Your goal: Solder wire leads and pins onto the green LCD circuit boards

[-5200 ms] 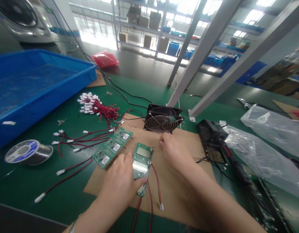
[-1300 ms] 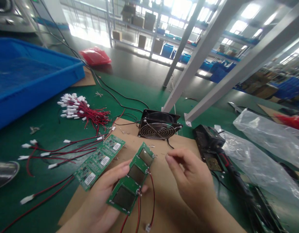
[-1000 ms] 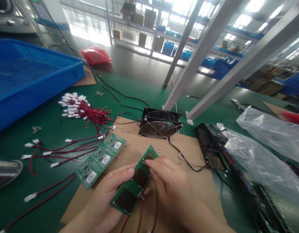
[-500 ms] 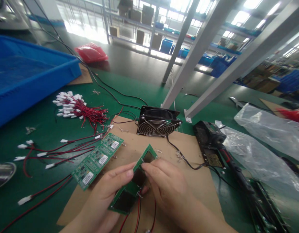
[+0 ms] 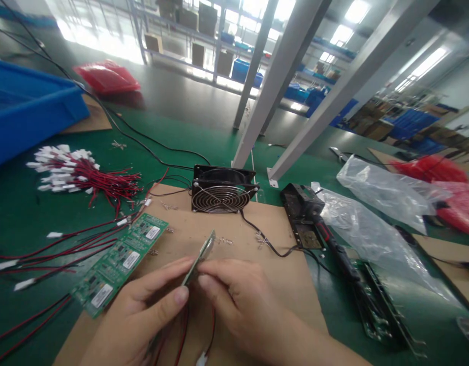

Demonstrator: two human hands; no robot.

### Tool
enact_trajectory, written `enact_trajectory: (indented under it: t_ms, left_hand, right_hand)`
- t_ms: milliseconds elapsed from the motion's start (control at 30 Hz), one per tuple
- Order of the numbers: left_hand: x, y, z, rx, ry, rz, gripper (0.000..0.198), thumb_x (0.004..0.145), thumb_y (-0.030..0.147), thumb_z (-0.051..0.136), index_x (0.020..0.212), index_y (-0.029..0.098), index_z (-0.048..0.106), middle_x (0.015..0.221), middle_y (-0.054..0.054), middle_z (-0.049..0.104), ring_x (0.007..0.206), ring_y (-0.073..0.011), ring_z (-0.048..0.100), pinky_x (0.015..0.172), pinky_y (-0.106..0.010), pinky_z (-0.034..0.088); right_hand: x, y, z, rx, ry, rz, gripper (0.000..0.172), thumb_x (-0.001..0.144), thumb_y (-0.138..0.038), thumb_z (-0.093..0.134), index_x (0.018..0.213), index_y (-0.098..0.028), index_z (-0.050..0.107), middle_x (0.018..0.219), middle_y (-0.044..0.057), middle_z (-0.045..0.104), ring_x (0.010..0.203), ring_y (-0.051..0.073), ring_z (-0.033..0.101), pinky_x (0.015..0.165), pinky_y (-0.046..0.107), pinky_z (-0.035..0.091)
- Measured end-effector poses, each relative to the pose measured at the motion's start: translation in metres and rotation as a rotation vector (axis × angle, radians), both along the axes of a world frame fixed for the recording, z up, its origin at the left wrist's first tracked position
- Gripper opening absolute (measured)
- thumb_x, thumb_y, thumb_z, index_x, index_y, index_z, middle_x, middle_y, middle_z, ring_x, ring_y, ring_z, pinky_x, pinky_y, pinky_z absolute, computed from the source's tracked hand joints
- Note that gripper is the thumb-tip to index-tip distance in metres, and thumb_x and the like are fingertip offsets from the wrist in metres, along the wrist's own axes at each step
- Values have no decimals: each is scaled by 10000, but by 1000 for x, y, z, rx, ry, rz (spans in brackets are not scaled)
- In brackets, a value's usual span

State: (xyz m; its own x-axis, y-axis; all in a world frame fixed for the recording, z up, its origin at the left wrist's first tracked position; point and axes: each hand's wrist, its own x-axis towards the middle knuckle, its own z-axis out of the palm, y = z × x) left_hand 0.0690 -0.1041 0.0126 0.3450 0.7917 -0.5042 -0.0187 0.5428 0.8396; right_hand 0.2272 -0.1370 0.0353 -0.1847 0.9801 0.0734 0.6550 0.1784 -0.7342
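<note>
My left hand [image 5: 150, 300] grips a green circuit board [image 5: 199, 256] between thumb and fingers. The board is turned nearly edge-on and tilted above the cardboard. My right hand [image 5: 238, 290] is closed at the board's right side, thumb and forefinger touching it; anything small between those fingertips is hidden. Red and black wires [image 5: 213, 317] hang below the board, one ending in a white connector [image 5: 201, 359]. A second green circuit board [image 5: 122, 259] with several white labels lies left of my hands, its wires spread leftward.
Beyond the hands, a black fan [image 5: 223, 190] stands on the cardboard sheet [image 5: 280, 284]. Small springs [image 5: 223, 241] lie nearby. A soldering iron [image 5: 335, 249] rests in its stand at right, beside plastic bags [image 5: 371, 223]. At left are bundled connector wires [image 5: 85, 173] and a blue bin [image 5: 32, 112].
The held board has turned from showing its face with dark panels to nearly edge-on. My right fingers have shifted down along it. The view has swung right.
</note>
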Motion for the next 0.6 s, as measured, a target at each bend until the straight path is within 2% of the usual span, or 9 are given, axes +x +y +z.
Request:
enact_trajectory:
  t_ms: [67, 133, 200, 267, 367, 467, 600]
  left_hand:
    - [1, 1, 1, -137, -64, 50, 340, 546, 312, 755, 877, 263, 691, 940, -31, 689, 907, -236, 612, 731, -242, 511]
    - [3, 2, 2, -259, -116, 82, 358, 537, 288, 765, 886, 265, 685, 899, -24, 699, 819, -215, 639, 648, -224, 525]
    - [4, 2, 4, -326, -161, 111, 362, 536, 264, 769, 887, 253, 683, 886, -25, 702, 779, -202, 647, 643, -226, 526]
    - [6, 1, 8, -358, -186, 134, 363, 536, 261, 768, 888, 237, 680, 883, -34, 702, 767, -204, 650, 656, -242, 529]
    - [9, 0, 12, -370, -180, 166, 361, 534, 255, 767, 882, 218, 678, 859, -35, 706, 774, -206, 650, 657, -232, 526]
    - [11, 0, 13, -366, -180, 185, 359, 537, 246, 763, 883, 213, 676, 893, -32, 700, 793, -208, 647, 661, -227, 524]
    - [11, 1, 10, -356, -189, 158, 376, 567, 250, 739, 927, 176, 660, 928, -71, 689, 801, -228, 646, 695, -256, 515]
  right_hand:
    - [11, 3, 10, -8, -46, -2, 201, 830, -254, 470, 978, -192, 590, 835, -8, 665, 736, 93, 597, 641, 168, 421]
    - [29, 7, 20, 44, -201, -123, 210, 809, -273, 499, 982, -202, 595, 829, -16, 671, 716, 97, 602, 630, 175, 420]
    - [51, 13, 26, 21, -457, -281, 159, 804, -244, 491, 886, -216, 624, 839, -18, 670, 746, 110, 599, 664, 197, 414]
    - [70, 18, 25, -87, -660, -326, 150, 787, -193, 483, 773, -210, 632, 800, -2, 665, 733, 136, 594, 633, 221, 403]
    - [86, 24, 9, -163, -765, -291, 151, 728, -121, 486, 684, -182, 616, 723, 41, 647, 676, 176, 583, 578, 255, 373]
    - [86, 27, -8, -179, -821, -216, 164, 713, -80, 449, 683, -166, 585, 732, 65, 624, 714, 194, 572, 595, 269, 351]
    - [80, 27, -15, -186, -836, -110, 179, 755, -82, 390, 745, -162, 550, 750, 68, 587, 712, 175, 550, 605, 265, 333]
